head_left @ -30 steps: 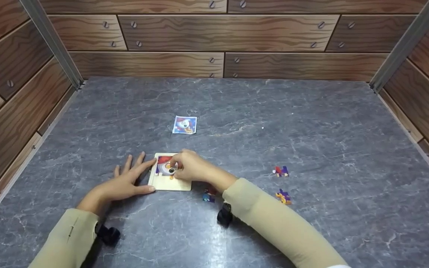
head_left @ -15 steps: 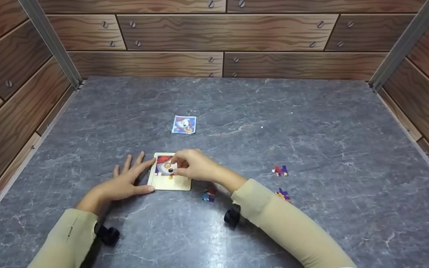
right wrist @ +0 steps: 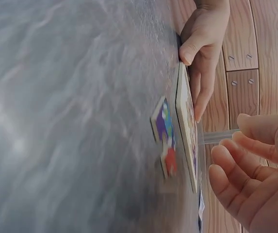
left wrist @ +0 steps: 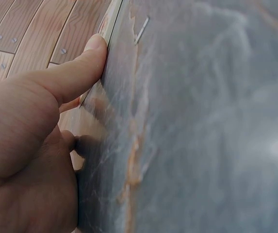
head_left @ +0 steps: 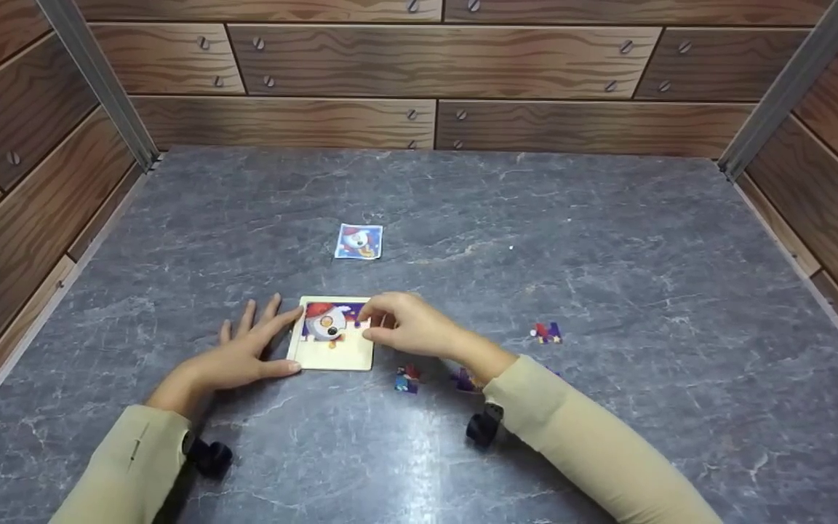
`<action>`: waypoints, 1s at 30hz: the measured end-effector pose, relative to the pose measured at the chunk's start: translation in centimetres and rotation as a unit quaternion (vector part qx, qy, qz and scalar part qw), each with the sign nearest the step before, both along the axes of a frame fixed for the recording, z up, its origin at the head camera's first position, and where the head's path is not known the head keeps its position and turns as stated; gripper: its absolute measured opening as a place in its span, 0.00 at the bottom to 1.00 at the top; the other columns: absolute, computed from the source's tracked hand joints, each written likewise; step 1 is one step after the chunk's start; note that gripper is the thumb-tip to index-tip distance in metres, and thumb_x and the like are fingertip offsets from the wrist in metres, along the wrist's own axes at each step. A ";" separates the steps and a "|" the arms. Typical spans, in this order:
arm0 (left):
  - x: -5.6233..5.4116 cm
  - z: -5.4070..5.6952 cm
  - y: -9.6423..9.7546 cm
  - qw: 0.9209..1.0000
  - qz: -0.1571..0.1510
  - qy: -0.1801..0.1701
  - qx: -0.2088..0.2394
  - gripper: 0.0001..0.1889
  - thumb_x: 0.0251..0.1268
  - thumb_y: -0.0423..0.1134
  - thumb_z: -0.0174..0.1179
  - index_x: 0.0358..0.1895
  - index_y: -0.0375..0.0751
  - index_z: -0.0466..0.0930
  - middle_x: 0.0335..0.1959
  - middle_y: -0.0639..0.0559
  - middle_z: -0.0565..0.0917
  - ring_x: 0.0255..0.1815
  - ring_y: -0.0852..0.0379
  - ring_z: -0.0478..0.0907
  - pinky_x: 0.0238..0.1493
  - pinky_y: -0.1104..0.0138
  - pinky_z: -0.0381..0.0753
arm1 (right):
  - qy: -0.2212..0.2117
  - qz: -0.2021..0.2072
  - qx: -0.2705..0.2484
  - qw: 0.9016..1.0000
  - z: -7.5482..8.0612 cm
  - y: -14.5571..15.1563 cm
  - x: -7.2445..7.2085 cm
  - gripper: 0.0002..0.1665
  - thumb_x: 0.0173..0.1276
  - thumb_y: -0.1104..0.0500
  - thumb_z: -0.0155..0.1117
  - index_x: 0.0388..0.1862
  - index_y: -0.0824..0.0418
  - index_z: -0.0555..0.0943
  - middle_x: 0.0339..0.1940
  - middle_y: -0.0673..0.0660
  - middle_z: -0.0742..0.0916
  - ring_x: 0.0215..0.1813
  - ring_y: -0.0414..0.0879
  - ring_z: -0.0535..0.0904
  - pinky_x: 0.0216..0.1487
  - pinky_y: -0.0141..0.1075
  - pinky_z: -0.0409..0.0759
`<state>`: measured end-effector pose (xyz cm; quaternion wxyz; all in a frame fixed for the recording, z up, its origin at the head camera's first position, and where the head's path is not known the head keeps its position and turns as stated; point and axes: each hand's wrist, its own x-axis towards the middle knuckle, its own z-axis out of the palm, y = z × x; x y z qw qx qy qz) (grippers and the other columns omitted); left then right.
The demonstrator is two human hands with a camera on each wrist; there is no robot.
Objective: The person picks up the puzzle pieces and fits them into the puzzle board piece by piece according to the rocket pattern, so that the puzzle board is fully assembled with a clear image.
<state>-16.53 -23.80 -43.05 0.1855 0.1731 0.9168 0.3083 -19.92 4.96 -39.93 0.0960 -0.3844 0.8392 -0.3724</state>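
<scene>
A pale puzzle board [head_left: 335,358] lies on the table, its upper part filled with a picture of a white dog in a red hat [head_left: 326,322]. My left hand [head_left: 244,356] lies with spread fingers at the board's left edge, index fingertip and thumb touching it. In the left wrist view the thumb [left wrist: 83,65] meets the board's rim. Over the board's right edge is my right hand [head_left: 415,325], fingers loosely bent with thumb and index apart. The right wrist view shows nothing between its fingers. A blue, purple and red puzzle piece [right wrist: 164,126] lies beside the board.
A small picture card [head_left: 359,241] with the same dog lies behind the board. A red and purple piece [head_left: 547,333] sits to the right. Another purple piece [head_left: 466,380] is partly covered by my right wrist. Wood-patterned walls [head_left: 448,62] surround the grey table.
My right hand has drawn back to the right across the board, uncovering the purple upper-right part of the picture. A purple piece has come into view by the right wrist. The left hand stays put.
</scene>
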 end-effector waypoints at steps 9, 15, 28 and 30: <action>0.0 0.0 0.0 1.000 0.001 -0.003 0.000 0.44 0.59 0.60 0.57 0.75 0.55 0.46 0.74 0.42 0.29 0.69 0.39 0.16 0.57 0.38 0.15 | -0.007 -0.030 -0.022 0.999 0.7 2.7 0.0 0.15 0.63 0.61 0.64 0.46 0.67 0.80 0.35 0.54 0.83 0.34 0.43 0.78 0.38 0.33 0.78; 0.0 -0.1 -0.1 1.000 0.001 -0.005 0.003 0.44 0.59 0.60 0.57 0.75 0.56 0.45 0.74 0.43 0.29 0.69 0.40 0.16 0.57 0.38 0.15 | -0.011 -0.043 -0.022 0.999 1.0 4.4 0.2 0.15 0.63 0.61 0.64 0.47 0.66 0.80 0.36 0.53 0.83 0.36 0.44 0.78 0.39 0.34 0.78; 0.0 -0.2 -0.2 1.000 0.003 0.003 0.002 0.44 0.59 0.60 0.58 0.75 0.56 0.46 0.74 0.43 0.30 0.69 0.39 0.16 0.57 0.38 0.15 | -0.004 -0.068 -0.032 0.997 0.9 8.5 0.6 0.14 0.63 0.61 0.64 0.46 0.67 0.80 0.34 0.52 0.83 0.36 0.44 0.78 0.38 0.36 0.78; 0.0 -0.2 -0.1 1.000 0.002 0.003 0.002 0.44 0.58 0.60 0.58 0.75 0.57 0.46 0.74 0.43 0.30 0.69 0.39 0.16 0.57 0.38 0.15 | -0.007 -0.073 -0.034 0.997 0.8 9.2 0.7 0.15 0.63 0.61 0.64 0.46 0.66 0.80 0.34 0.52 0.83 0.36 0.44 0.78 0.38 0.36 0.78</action>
